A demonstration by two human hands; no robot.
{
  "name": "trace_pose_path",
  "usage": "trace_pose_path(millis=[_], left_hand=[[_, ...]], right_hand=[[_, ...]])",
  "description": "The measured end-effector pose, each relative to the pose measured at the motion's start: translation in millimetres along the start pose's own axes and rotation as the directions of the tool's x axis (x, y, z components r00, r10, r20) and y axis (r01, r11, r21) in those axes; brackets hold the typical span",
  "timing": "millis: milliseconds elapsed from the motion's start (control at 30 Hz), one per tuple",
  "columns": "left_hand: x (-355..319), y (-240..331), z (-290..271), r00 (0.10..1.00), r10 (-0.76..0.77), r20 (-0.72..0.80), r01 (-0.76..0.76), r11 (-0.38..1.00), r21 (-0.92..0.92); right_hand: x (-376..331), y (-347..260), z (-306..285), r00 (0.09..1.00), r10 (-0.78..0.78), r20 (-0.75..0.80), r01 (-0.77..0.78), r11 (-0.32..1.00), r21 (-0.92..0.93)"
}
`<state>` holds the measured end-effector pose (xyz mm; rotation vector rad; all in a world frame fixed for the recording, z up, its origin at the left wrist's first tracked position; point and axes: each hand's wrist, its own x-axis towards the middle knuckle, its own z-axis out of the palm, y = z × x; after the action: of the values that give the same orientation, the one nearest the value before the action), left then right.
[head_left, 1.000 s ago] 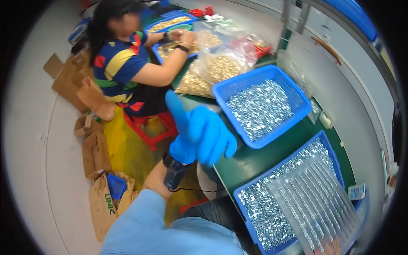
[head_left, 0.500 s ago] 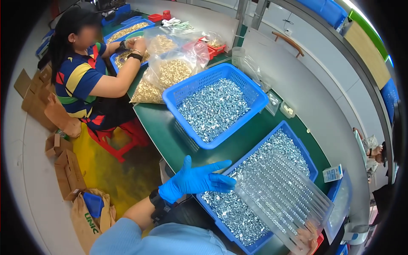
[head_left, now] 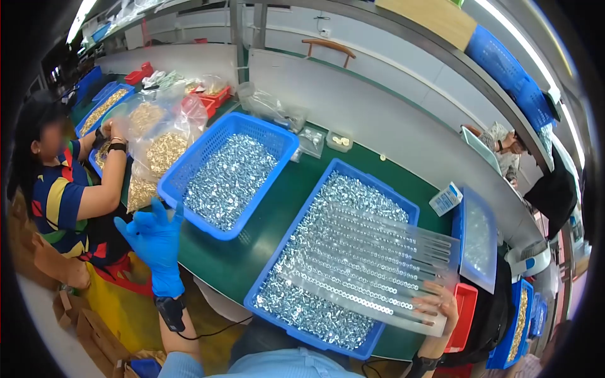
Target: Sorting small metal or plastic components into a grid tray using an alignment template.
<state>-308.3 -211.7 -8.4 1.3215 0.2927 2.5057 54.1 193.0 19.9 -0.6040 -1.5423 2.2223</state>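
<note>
The clear slotted tray (head_left: 372,264) lies tilted across the near blue basket (head_left: 302,239) of small silver parts, on the green table (head_left: 252,252). The right hand (head_left: 435,305), fingers clenched on the tray's corner, holds it alone. The left hand (head_left: 154,236), in a blue glove, hangs spread and empty off the table edge. One-handed, the tray could tip and spill its rows. Two such baskets show; the second basket (head_left: 227,173) sits beyond.

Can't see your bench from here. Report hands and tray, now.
Left hand gloved, open, in the air beside the small basket. Right hand bare, gripping the clear tray over the near basket of screws. Nothing in the way.
</note>
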Motion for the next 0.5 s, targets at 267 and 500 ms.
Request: trace_pose_path(millis=[267, 500], left_hand=[[24.4, 89.5, 32.8, 0.734, -0.230, -0.639, 0.367, 0.926, 0.087], [18.9, -39.9, 53.3, 0.617, -0.641, -0.457, 0.740, 0.669, 0.061]], right_hand=[[-13.3, -10.1, -4.9, 0.981, 0.060, -0.186, -0.065, 0.998, -0.017], [3.9, -25.4, 18.5, 0.955, 0.028, -0.296, -0.089, 0.977, -0.194]])
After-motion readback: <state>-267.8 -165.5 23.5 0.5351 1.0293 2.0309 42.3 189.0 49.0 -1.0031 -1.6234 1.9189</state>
